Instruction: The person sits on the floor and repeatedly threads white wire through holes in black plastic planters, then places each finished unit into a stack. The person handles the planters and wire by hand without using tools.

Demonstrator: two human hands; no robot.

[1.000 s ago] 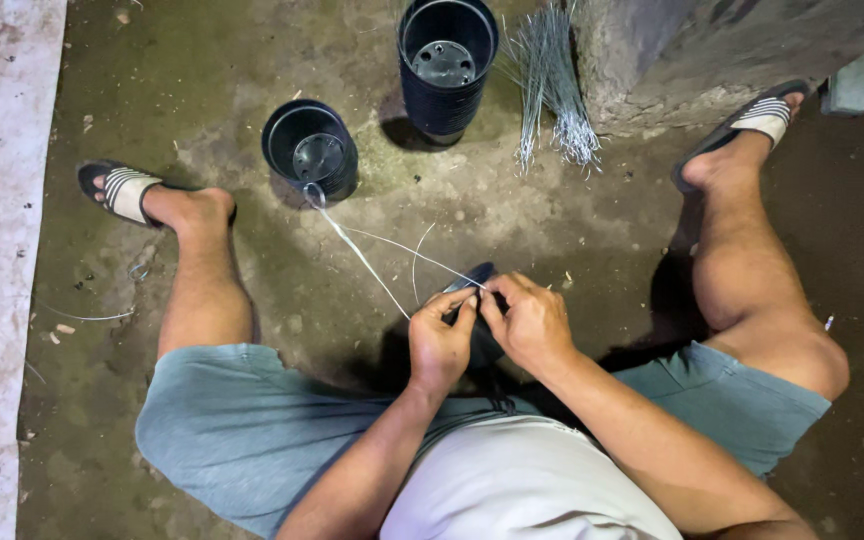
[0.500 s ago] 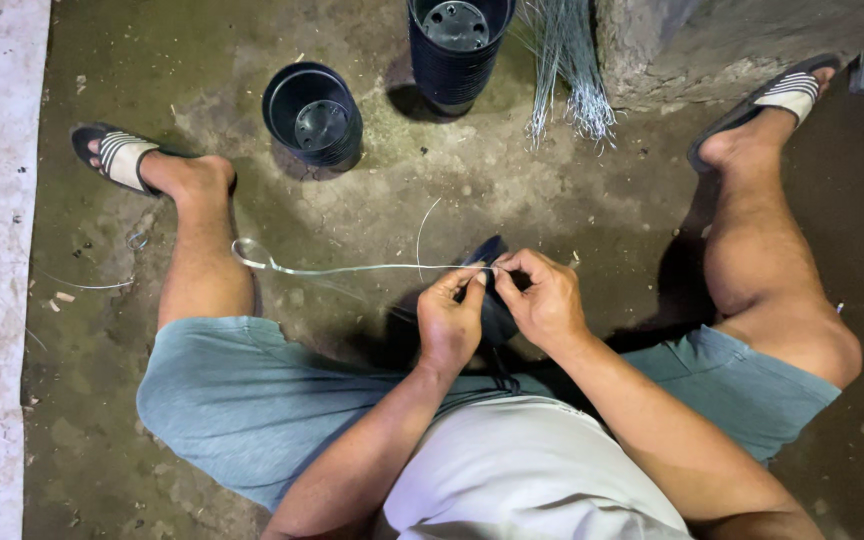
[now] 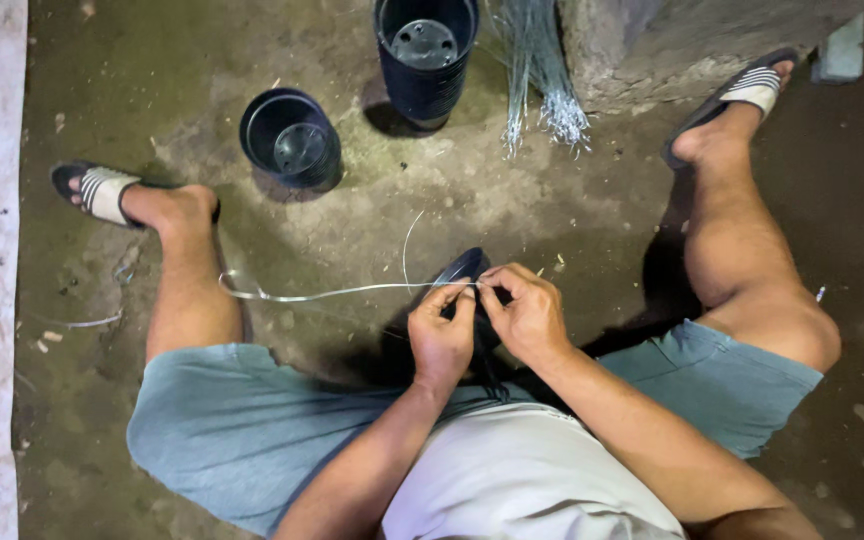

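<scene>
Both hands, left hand (image 3: pixel 440 340) and right hand (image 3: pixel 527 315), pinch a thin, springy wire (image 3: pixel 332 293) at the black pot (image 3: pixel 457 270) rim; best held close to the pot.

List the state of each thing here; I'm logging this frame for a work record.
Left hand: pinching the wire at the pot rim.
Right hand: pinching the wire too, fingertips meeting the left.
Wire: held, trailing left, end looped.
Held pot: tilted, mostly hidden by the hands.
Small pot: upright, empty.
Tall pot stack: upright, nested.
Wire bundle: leaning against the block.
</scene>
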